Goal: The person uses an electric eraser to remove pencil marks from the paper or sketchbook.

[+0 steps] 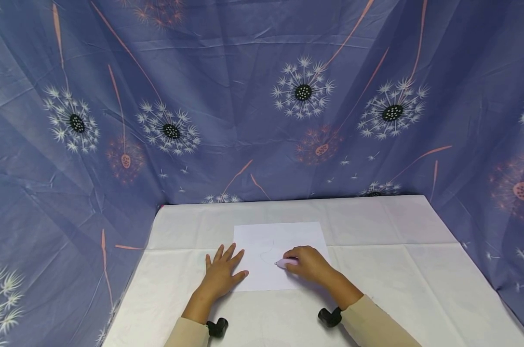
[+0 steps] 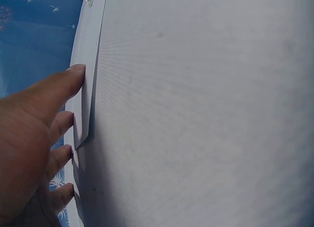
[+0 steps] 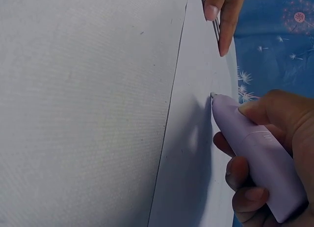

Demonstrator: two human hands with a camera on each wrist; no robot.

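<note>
A white sheet of paper lies on the table with a faint curved line on it. My right hand grips a thick lilac pen, fingers and thumb curled round its barrel. The pen's narrow metal tip points left and is right at the paper, close to the line. My left hand is spread flat at the sheet's left edge. Its thumb and index finger rest on the paper, the other fingers on the cloth beside it.
A creased white cloth covers the table. Behind and on both sides hangs a blue curtain with a dandelion pattern. Black wrist devices sit at both sleeve cuffs, low over the cloth.
</note>
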